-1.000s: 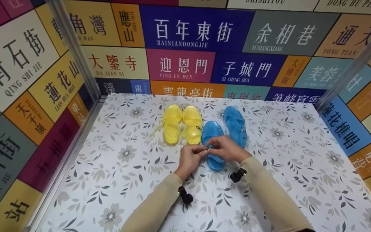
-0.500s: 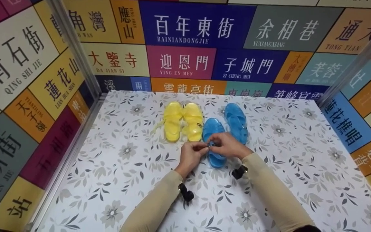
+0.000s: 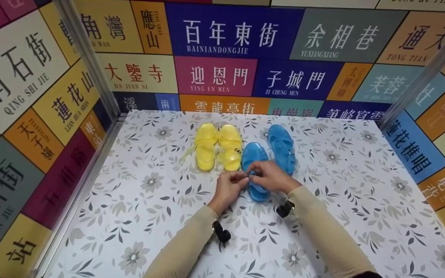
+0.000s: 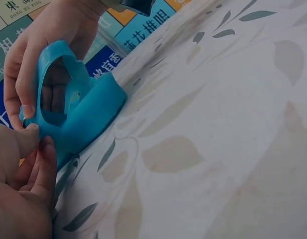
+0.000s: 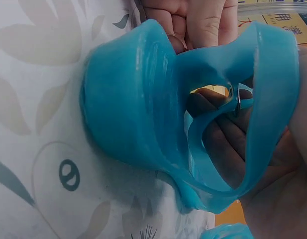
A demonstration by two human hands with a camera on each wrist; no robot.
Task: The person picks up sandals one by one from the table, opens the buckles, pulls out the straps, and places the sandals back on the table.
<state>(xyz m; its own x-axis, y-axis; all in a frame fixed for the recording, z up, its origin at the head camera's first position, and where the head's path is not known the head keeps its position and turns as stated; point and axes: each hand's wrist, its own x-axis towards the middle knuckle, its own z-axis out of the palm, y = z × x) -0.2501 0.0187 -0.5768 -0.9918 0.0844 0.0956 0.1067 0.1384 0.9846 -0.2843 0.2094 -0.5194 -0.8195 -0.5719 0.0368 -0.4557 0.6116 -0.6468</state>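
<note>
A blue jelly sandal [image 3: 256, 151] lies on the table, toe away from me, between and under my hands. My left hand [image 3: 227, 190] pinches the ankle strap at the sandal's left side with thumb and fingertips. From the right, my right hand [image 3: 270, 177] reaches over the sandal and pinches the strap at the same spot, fingertips right at the left hand's. In the right wrist view a small metal buckle [image 5: 238, 98] shows on the strap. The heel cup [image 4: 101, 107] faces the left wrist view. The strap's end is hidden by the fingers.
The other blue sandal [image 3: 281, 144] lies right of and beyond the worked one. A pair of yellow sandals [image 3: 206, 150] stands close on the left, one with a loose strap. Sign-printed walls [image 3: 222, 75] bound the flower-patterned table [image 3: 160, 231] at the back and sides.
Both hands stay at the same strap, with only slight finger movement. The whole view shifts a little as the head moves; the sandals keep their places.
</note>
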